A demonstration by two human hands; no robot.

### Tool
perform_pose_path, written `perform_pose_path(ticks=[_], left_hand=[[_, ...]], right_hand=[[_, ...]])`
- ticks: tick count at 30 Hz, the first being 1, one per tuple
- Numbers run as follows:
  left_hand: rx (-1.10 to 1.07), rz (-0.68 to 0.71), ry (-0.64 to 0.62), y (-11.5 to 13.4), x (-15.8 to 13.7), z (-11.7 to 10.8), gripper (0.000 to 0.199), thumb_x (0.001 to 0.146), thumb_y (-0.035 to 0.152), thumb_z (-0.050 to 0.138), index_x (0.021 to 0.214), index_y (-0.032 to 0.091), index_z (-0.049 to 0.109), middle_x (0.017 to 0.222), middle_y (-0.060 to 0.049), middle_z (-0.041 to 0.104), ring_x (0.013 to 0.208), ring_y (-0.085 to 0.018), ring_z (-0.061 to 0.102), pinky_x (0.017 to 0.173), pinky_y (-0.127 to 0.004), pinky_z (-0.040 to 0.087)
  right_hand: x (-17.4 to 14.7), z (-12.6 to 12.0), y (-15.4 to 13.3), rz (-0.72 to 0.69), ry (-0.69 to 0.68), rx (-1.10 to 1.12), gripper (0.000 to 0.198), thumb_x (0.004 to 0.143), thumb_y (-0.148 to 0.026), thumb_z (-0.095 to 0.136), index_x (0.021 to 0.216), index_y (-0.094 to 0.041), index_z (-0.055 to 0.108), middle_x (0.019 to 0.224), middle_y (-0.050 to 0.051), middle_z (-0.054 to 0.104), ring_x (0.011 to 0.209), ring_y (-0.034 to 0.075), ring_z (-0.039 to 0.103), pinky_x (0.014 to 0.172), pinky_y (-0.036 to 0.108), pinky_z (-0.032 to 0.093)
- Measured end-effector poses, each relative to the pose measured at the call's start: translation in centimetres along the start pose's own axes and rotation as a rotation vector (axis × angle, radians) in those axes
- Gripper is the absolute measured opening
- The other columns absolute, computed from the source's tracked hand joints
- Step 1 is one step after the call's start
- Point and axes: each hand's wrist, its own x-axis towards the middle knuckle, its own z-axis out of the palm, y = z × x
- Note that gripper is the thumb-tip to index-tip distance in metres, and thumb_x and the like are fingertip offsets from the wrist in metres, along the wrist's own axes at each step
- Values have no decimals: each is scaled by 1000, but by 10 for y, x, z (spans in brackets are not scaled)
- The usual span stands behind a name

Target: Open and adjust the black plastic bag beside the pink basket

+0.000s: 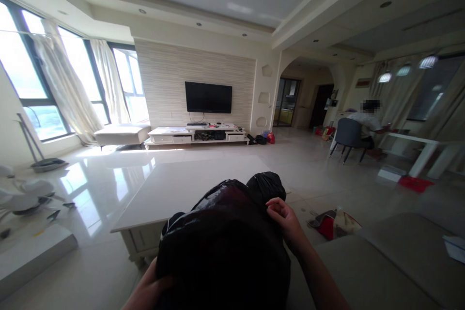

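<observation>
So the left hand (pixel 150 281) is down low, gripping the near left side of a big black bag (pixel 221 237), one digit laid across the plastic and the rest kinda lost in the dark. The right hand (pixel 285 218) is higher up, at the bag's upper right edge. That forearm slants in from the lower right, wrist fairly straight, fingers curled with the thumb up close to the index. Can't tell if any plastic is actually pinched in there, tbh. The bag sits right between the two hands. Just past the right fingertips there's a smaller black bulge (pixel 267 186), white table (pixel 163 189) beyond the grip, and a greyish seat (pixel 337 271) right of the right forearm.
</observation>
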Motion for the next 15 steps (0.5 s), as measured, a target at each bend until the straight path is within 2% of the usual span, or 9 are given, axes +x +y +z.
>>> perform_pose_path(ticks=[3,8,11,15], left_hand=[[-7,-5,-12,7,-8,5,47,45,19,85,91,22,79,98,-9,79,115,-47,65,101,-55,54],[-27,29,-17,14,-21,13,45,49,18,84,93,22,80,99,-9,79,118,-46,65,105,-57,52],[-41,33,-13,15,-20,13,45,48,15,83,92,21,80,99,-10,78,121,-47,63,105,-57,52],[1,-14,-31,10,-10,10,45,45,15,80,90,22,78,100,-10,78,125,-48,61,106,-60,51]], right_hand=[[3,1,-2,-39,41,-45,46,69,-56,93,89,-21,70,68,-3,57,64,13,46,62,28,32],[11,-4,6,-78,176,-96,52,59,-62,95,77,-21,67,67,-1,59,67,18,53,65,32,37],[11,-5,7,-51,130,-147,49,64,-63,92,77,-21,69,71,1,63,72,20,56,68,33,40],[7,-1,1,-11,47,-99,48,69,-63,89,86,-22,70,76,0,65,72,18,56,68,31,41]])
